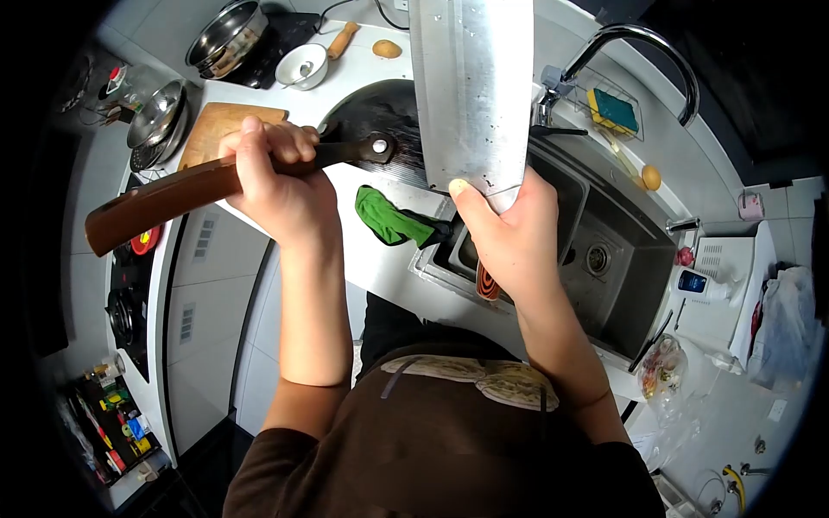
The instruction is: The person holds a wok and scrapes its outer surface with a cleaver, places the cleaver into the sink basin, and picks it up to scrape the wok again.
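My left hand [281, 177] is wrapped round the brown handle of a dark wok [371, 112], held up over the counter. My right hand [514, 237] grips a cleaver [475, 95] with its thumb on the base of the broad blade, which points away from me. Below the fist the patterned end of the cleaver's handle shows. Part of the wok lies hidden behind the blade. Water drops and small dark specks dot the metal. A green and black cloth [393, 216] lies on the counter between my hands.
To the right is the steel sink [635, 268] under a curved faucet [639, 30]. A wire rack holds a yellow and green sponge [611, 112]. Further back stand a white bowl [302, 66], a steel pot [226, 39] and a potato [387, 48]. A cutting board [211, 129] lies left.
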### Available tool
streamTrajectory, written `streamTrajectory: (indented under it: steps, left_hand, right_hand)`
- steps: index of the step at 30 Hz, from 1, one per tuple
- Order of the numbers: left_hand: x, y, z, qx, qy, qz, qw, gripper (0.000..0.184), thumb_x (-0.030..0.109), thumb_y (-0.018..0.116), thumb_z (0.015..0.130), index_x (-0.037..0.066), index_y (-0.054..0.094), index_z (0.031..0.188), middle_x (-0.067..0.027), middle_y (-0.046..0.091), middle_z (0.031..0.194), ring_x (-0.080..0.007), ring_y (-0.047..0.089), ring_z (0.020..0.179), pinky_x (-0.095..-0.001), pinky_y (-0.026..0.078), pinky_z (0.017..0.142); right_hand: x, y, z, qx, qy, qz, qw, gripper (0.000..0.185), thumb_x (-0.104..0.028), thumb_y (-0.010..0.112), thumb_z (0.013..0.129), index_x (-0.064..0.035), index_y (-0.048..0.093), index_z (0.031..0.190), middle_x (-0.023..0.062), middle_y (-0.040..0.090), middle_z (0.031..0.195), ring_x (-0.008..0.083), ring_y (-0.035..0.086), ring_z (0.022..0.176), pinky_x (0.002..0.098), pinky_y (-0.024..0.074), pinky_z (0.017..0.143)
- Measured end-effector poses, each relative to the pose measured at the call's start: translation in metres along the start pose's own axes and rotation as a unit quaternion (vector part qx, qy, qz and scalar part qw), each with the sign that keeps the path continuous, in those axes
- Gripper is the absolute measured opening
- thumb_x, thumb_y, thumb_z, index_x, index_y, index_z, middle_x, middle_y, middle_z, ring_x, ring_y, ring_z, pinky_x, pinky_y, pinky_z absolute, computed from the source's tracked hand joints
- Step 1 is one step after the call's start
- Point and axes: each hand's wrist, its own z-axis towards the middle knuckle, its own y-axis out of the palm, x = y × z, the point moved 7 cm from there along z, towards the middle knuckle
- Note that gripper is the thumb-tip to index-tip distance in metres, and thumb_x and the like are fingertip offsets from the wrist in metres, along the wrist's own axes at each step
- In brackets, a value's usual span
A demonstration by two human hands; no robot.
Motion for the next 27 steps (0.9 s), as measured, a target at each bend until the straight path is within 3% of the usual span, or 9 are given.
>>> streamTrajectory:
  steps: [5,15,20,27]
  left_hand:
    - [-0.0011,-0.0016,0.0029,-0.006,0.015,-0.029,0.999,0.02,0.01,0.052,0.086,0.009,0.042,0.068,-0.0031,0.04,0.052,-0.0135,0.039,0.046,-0.0307,0.041,0.053]
    - [-0.0003,-0.0023,0.0022,-0.001,0.013,-0.026,1.0,0.018,0.011,0.053,0.086,0.009,0.044,0.07,-0.0031,0.04,0.051,-0.0136,0.04,0.046,-0.0307,0.041,0.054]
    - [-0.0017,-0.0027,0.0029,-0.001,0.01,-0.034,0.999,0.018,0.011,0.053,0.086,0.009,0.044,0.071,-0.0029,0.04,0.051,-0.0139,0.04,0.046,-0.0306,0.041,0.054]
    - [-0.0012,-0.0015,0.0037,-0.008,0.019,-0.035,0.999,0.018,0.01,0.052,0.086,0.009,0.044,0.07,-0.003,0.04,0.051,-0.0137,0.04,0.046,-0.0303,0.041,0.053]
  right_hand:
    - [0.0017,0.0016,0.0016,0.017,-0.028,0.006,0.999,0.02,-0.008,0.062,0.075,0.0053,0.059,0.089,0.0153,0.065,0.077,0.018,0.064,0.066,0.0301,0.0487,0.063]
    - [0.0031,0.0005,-0.0009,0.018,-0.04,0.019,0.999,0.019,-0.007,0.063,0.074,0.0051,0.058,0.088,0.0148,0.065,0.075,0.018,0.063,0.065,0.0304,0.0487,0.062]
    - [-0.0037,0.002,-0.0016,0.015,-0.05,-0.059,0.997,0.016,-0.008,0.064,0.072,0.0032,0.059,0.084,0.0148,0.064,0.072,0.0226,0.064,0.064,0.0314,0.0493,0.062]
    - [-0.0011,0.0012,-0.0003,0.032,-0.085,-0.041,0.995,0.016,-0.008,0.065,0.071,0.0022,0.059,0.081,0.0138,0.063,0.071,0.0271,0.063,0.061,0.0356,0.0485,0.059]
